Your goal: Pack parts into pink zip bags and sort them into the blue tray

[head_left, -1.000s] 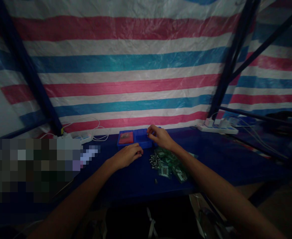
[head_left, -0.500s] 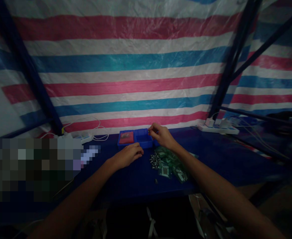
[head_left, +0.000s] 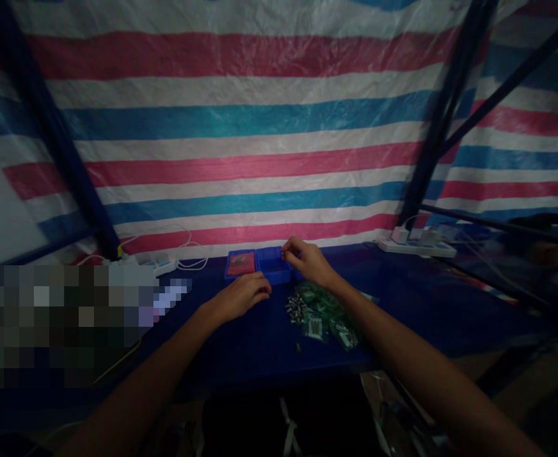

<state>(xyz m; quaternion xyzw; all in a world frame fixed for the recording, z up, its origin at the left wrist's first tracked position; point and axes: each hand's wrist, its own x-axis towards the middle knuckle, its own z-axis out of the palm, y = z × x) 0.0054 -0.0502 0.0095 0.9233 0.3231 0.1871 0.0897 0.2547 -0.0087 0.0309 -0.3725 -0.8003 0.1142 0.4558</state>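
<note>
My right hand (head_left: 306, 260) hovers over the right compartment of a small blue plastic box (head_left: 275, 277), thumb and fingers pinched on a small dark part too tiny to name. A red block or packet (head_left: 240, 264) fills the box's left compartment. My left hand (head_left: 244, 296) is just in front of the box, fingers curled together; what they hold, if anything, is hidden. Nearer me, under my right forearm, lies a pile of small metal parts (head_left: 296, 308), like screws. Beside it are several green-tinted clear plastic bags (head_left: 324, 298) with parts inside.
One loose small part (head_left: 298, 347) lies near the front of the blue table (head_left: 254, 355). A white power strip (head_left: 416, 245) stands at the back right, another (head_left: 162, 264) with cables at the back left. Striped sheeting (head_left: 259, 152) hangs behind, between dark blue metal posts (head_left: 433, 139).
My left hand has drawn back slightly to the left, away from the box. My right hand stays pinched over the right compartment, shifted only a little.
</note>
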